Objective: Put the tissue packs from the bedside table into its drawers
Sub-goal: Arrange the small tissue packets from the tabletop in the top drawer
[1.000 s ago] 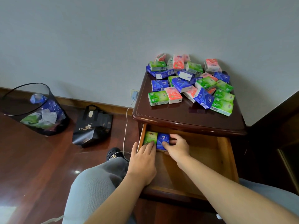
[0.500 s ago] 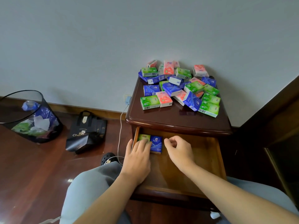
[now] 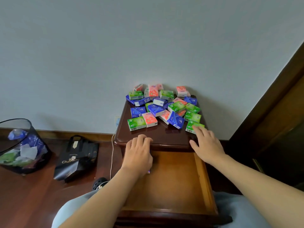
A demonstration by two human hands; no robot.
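Observation:
Several green, blue and pink tissue packs (image 3: 158, 109) lie heaped on the dark wooden bedside table (image 3: 164, 136). Its top drawer (image 3: 203, 186) is pulled out toward me. My left hand (image 3: 139, 153) hovers over the drawer's back left corner, fingers loosely bent near the table's front edge, holding nothing. It hides the packs lying there; only a blue corner (image 3: 148, 171) shows. My right hand (image 3: 206, 143) is spread above the table's front right, its fingertips on a green pack (image 3: 194, 126). A green pack (image 3: 136, 123) and a pink pack (image 3: 150, 119) lie front left.
A black mesh waste bin (image 3: 21, 145) and a black bag (image 3: 77, 158) stand on the wooden floor at left. A white cable (image 3: 112, 155) hangs beside the table, above a black shoe (image 3: 100, 185). Dark wooden furniture (image 3: 279, 129) stands at right. My knees flank the drawer.
Both hands have let go of the green and blue packs in the drawer and risen. The right hand has moved up and right onto a green pack on the tabletop.

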